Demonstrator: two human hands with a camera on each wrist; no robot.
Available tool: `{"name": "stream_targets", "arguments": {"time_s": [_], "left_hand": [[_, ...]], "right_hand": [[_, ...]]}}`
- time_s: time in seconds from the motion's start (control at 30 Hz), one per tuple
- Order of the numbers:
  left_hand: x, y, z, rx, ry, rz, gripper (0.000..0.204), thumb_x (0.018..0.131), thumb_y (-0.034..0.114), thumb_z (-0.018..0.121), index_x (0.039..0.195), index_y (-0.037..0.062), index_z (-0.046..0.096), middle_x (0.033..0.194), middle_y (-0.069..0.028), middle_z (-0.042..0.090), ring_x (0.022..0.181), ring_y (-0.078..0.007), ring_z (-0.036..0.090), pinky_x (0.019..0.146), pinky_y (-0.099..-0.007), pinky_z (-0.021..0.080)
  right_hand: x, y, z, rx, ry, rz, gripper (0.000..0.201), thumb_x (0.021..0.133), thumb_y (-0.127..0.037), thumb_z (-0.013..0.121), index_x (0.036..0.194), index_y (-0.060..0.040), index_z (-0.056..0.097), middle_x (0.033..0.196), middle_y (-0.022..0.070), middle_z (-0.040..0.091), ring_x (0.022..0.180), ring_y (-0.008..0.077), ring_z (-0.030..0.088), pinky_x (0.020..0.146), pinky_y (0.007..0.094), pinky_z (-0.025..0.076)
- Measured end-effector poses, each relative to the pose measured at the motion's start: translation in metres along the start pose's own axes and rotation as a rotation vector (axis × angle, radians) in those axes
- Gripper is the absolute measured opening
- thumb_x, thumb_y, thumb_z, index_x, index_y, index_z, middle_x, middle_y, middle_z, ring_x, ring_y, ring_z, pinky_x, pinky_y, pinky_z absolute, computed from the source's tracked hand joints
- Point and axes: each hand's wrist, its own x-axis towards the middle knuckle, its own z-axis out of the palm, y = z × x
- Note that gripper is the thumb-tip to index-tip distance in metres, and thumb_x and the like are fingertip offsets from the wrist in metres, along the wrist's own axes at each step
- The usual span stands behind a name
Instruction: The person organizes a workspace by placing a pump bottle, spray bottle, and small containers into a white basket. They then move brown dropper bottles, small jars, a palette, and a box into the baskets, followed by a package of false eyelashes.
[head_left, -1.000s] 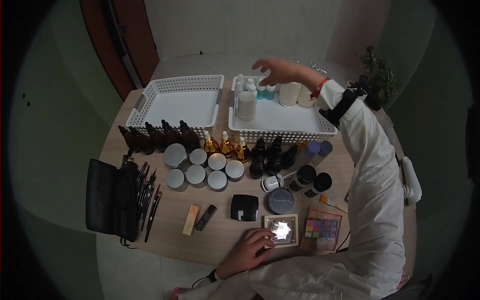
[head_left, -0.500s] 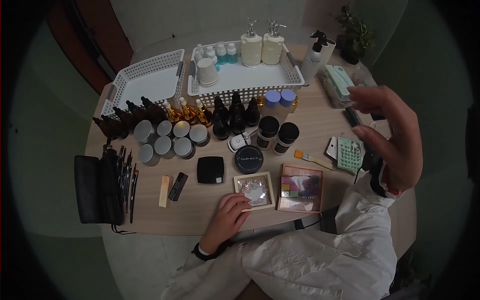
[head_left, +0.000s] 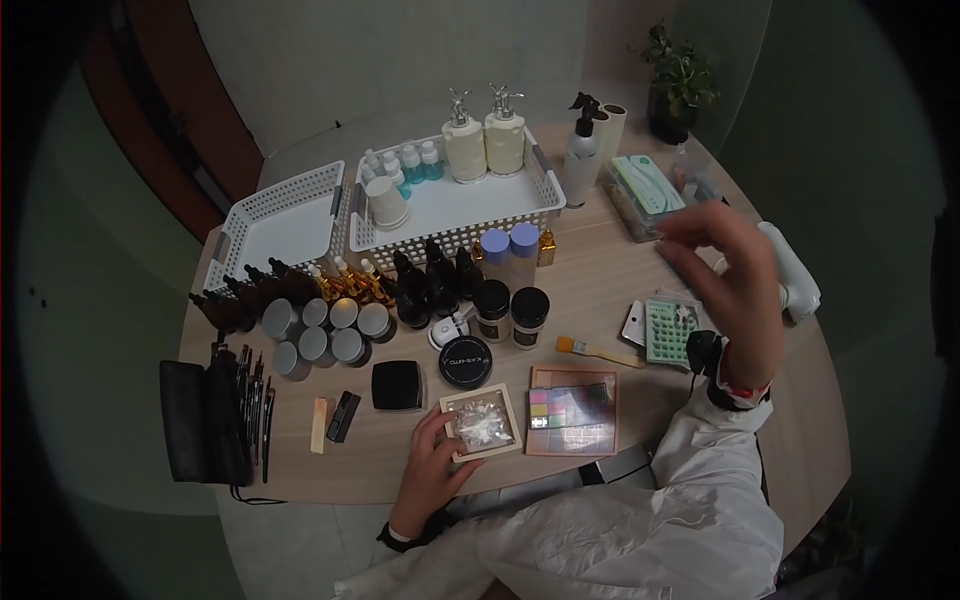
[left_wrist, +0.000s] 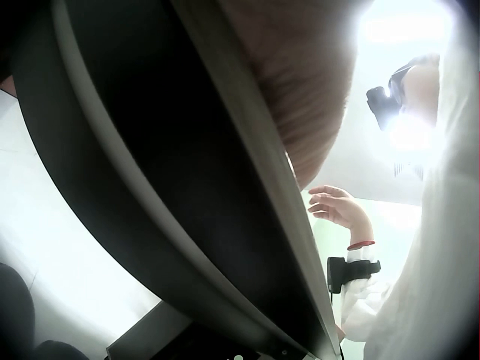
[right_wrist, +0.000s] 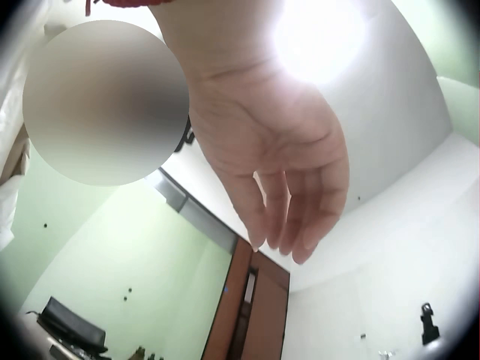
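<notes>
In the head view my left hand (head_left: 428,478) grips the near left corner of a square, cream-framed box (head_left: 480,424) with a clear lid and shiny contents. Its fingers lie over the left edge, with the thumb by the front edge. My right hand (head_left: 735,285) is raised over the table's right side, fingers loosely bent and holding nothing; the right wrist view shows the same empty hand (right_wrist: 277,165). An eyeshadow palette (head_left: 572,410) lies just right of the box, and a round black compact (head_left: 466,361) sits behind it.
Two white baskets (head_left: 455,228) stand at the back, one with pump bottles (head_left: 464,150). Dropper bottles, silver-lidded jars (head_left: 316,346) and black-capped jars (head_left: 530,315) fill the middle. Brushes (head_left: 255,410) lie left; a flat brush (head_left: 600,351) and a green-patterned pack (head_left: 672,330) lie right.
My right hand has come back from over the right basket to the table's right side, staying empty. The left hand's thumb has spread along the square box, which has turned slightly.
</notes>
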Motion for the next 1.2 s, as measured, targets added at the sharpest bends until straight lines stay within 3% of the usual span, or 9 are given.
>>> {"name": "stream_targets", "arguments": {"time_s": [0.17,0.5,0.7,0.83,0.93,1.0,1.1,1.13,1.2], "left_hand": [[0.0,0.001,-0.001,0.006,-0.012,0.004,0.028,0.069,0.014,0.079,0.081,0.0066,0.055,0.124,-0.0146,0.046,0.125,-0.0394,0.039,0.098,-0.0452,0.039],[0.0,-0.003,-0.002,0.006,-0.04,0.035,0.031,0.065,0.012,0.082,0.079,0.0065,0.054,0.123,-0.0132,0.047,0.124,-0.0383,0.04,0.099,-0.0447,0.038],[0.002,0.002,-0.004,-0.001,-0.025,0.027,0.027,0.069,0.015,0.079,0.08,0.0068,0.056,0.122,-0.0134,0.05,0.123,-0.0383,0.041,0.098,-0.0447,0.039],[0.001,0.002,-0.004,0.035,-0.015,0.024,0.027,0.069,0.016,0.079,0.081,0.0068,0.057,0.123,-0.0126,0.05,0.123,-0.0382,0.041,0.098,-0.0448,0.039],[-0.001,0.0,-0.003,0.008,0.006,0.029,0.026,0.07,0.015,0.079,0.082,0.0067,0.057,0.124,-0.0117,0.05,0.123,-0.0373,0.041,0.098,-0.0444,0.039],[-0.001,0.0,-0.004,-0.035,-0.007,0.031,0.025,0.071,0.016,0.078,0.082,0.0065,0.057,0.124,-0.0112,0.05,0.123,-0.0361,0.041,0.098,-0.0437,0.04],[-0.002,0.001,-0.006,-0.038,0.002,0.034,0.025,0.072,0.016,0.078,0.082,0.0065,0.057,0.125,-0.0111,0.049,0.123,-0.0355,0.041,0.098,-0.0432,0.04],[-0.002,0.0,-0.006,-0.042,0.01,0.032,0.025,0.072,0.016,0.078,0.082,0.0065,0.057,0.125,-0.0111,0.049,0.123,-0.0355,0.041,0.098,-0.0432,0.04],[-0.003,-0.003,-0.006,-0.035,-0.008,0.047,0.024,0.073,0.017,0.077,0.083,0.0066,0.057,0.126,-0.0108,0.049,0.123,-0.0355,0.041,0.099,-0.0431,0.039]], "right_hand": [[0.005,0.027,0.018,-0.088,-0.379,-0.002,0.015,0.079,-0.005,0.068,0.09,-0.0011,0.058,0.083,0.0109,0.061,0.075,0.0245,0.063,0.064,0.032,0.05],[-0.018,0.005,0.033,-0.042,-0.449,-0.004,0.015,0.079,-0.012,0.071,0.09,-0.0037,0.064,0.082,0.0084,0.062,0.076,0.0232,0.062,0.064,0.0321,0.049],[0.015,0.037,0.04,-0.005,-0.304,0.053,0.043,0.079,-0.018,0.073,0.111,-0.004,0.048,0.103,0.0097,0.057,0.079,0.0185,0.062,0.066,0.0315,0.051],[0.088,0.131,0.065,-0.302,0.019,0.176,0.059,0.076,-0.023,0.076,0.119,0.0014,0.044,0.111,0.0169,0.054,0.083,0.0217,0.063,0.069,0.0317,0.052],[0.124,0.195,0.088,-0.187,0.019,0.384,0.071,0.068,-0.025,0.08,0.121,0.0055,0.044,0.117,0.0241,0.053,0.111,0.0337,0.053,0.091,0.0387,0.046],[0.135,0.217,0.1,-0.453,0.025,0.446,0.074,0.066,-0.029,0.081,0.122,0.0058,0.046,0.115,0.0232,0.056,0.102,0.0308,0.06,0.085,0.0361,0.05],[0.141,0.222,0.109,-0.232,-0.12,0.707,0.073,0.066,-0.03,0.081,0.121,0.0041,0.049,0.106,0.0208,0.061,0.086,0.0261,0.066,0.074,0.0342,0.053],[0.139,0.23,0.118,-0.218,-0.084,0.653,0.07,0.065,-0.031,0.081,0.121,0.0007,0.052,0.098,0.0173,0.065,0.072,0.0221,0.067,0.063,0.0324,0.054],[0.139,0.235,0.122,-0.221,-0.139,0.67,0.069,0.064,-0.031,0.081,0.12,-0.0008,0.052,0.097,0.0163,0.066,0.073,0.0213,0.067,0.063,0.0324,0.054]]}}
